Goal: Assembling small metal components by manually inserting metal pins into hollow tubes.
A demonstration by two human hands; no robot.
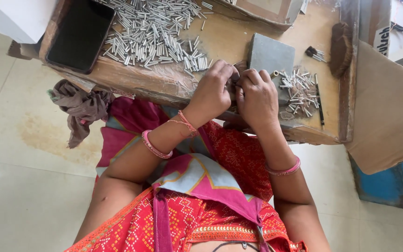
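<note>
- Left hand (213, 91) & right hand (256, 95) meet knuckle to knuckle at near edge of low wooden work tray (239, 37), fingers pinched on something tiny between them; can't tell what.
- Big heap of short metal tubes (155, 30) lies by left hand, smaller pile of tubes (299, 91) by right, apparently kept apart.
- Grey stone block (270, 56) sits just beyond hands.
- Black phone (80, 35) at tray's left corner; brush (340, 49) by right wall.

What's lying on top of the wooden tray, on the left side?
On the wooden tray: a heap of small metal tubes and a dark phone. What lies beneath the heap is hidden.
</note>
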